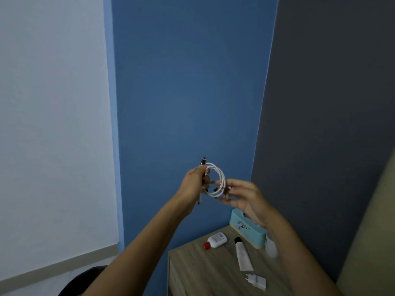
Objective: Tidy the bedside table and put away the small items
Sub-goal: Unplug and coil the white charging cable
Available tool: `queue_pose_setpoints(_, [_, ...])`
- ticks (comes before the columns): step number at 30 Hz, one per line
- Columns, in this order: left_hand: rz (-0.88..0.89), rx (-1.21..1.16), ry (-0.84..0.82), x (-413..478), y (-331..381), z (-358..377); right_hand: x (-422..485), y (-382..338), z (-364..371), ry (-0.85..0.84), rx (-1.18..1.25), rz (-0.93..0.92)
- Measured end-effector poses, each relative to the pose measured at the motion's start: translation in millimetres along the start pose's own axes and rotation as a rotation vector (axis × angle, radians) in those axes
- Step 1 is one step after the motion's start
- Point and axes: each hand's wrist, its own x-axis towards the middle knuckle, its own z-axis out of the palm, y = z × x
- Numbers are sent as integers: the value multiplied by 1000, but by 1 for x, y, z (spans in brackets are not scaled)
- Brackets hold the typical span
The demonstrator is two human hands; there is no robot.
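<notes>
A white charging cable (220, 175) is wound into a small coil and held up in front of the blue wall, well above the table. My left hand (195, 183) grips the coil's left side, with one plug end hanging below its fingers. My right hand (243, 196) pinches the coil's lower right side with its fingertips. Below, the wooden bedside table (198, 272) carries a small white bottle with a red cap (215, 240), a white tube with a black cap (242, 254), a white plug adapter (256, 282) and a light blue box (248, 228).
A translucent white bottle (271, 246) stands by the blue box, partly behind my right forearm. A dark object (81, 283) shows at the lower left beside the table. The table sits in the corner of the blue and grey walls.
</notes>
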Motion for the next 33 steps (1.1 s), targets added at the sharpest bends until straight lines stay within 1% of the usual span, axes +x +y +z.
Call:
queue_pose_setpoints(2, [-21,-9,-12,-2,3,-2,-3,-3,-1,-26,-123,10])
queue_pose_setpoints(5, [-55,-83,-34,-6,8,-2,-6,-5,-2,16,-233,0])
queue_pose_setpoints(8, [6,-21,39,-6,9,-10,-12,-7,-10,65,-356,23])
queue_pose_setpoints(10, [83,118,69,-5,6,-15,-16,-10,-16,92,-357,53])
queue_pose_setpoints(12, [122,194,73,-4,2,-16,-20,-12,-17,59,-346,79])
queue_pose_setpoints(16, [158,231,158,0,-2,-13,-21,-8,4,-4,-223,155])
queue_pose_setpoints(18, [159,243,189,0,-5,-9,-19,-6,14,-28,-190,164])
queue_pose_setpoints(20, [151,241,184,-1,-11,-5,-16,-4,22,-24,-146,145])
queue_pose_setpoints(22, [132,228,158,-4,-15,0,-11,-3,28,38,-192,101])
queue_pose_setpoints(24, [100,174,130,-5,-15,3,-7,-2,31,134,-348,42])
queue_pose_setpoints(26, [72,96,98,-6,-14,4,-3,2,29,244,-488,-25])
queue_pose_setpoints(28, [44,27,71,-7,-13,4,-1,7,25,372,-542,-64])
queue_pose_setpoints(29, [37,16,56,-7,-12,5,-2,9,24,407,-515,-53])
queue_pose_setpoints(30, [38,20,37,-8,-12,5,-1,11,24,399,-447,-35])
queue_pose_setpoints(32, [44,65,3,-9,-11,7,0,13,25,323,-300,-15])
queue_pose_setpoints(33, [43,86,-12,-10,-11,8,0,14,26,303,-270,-36])
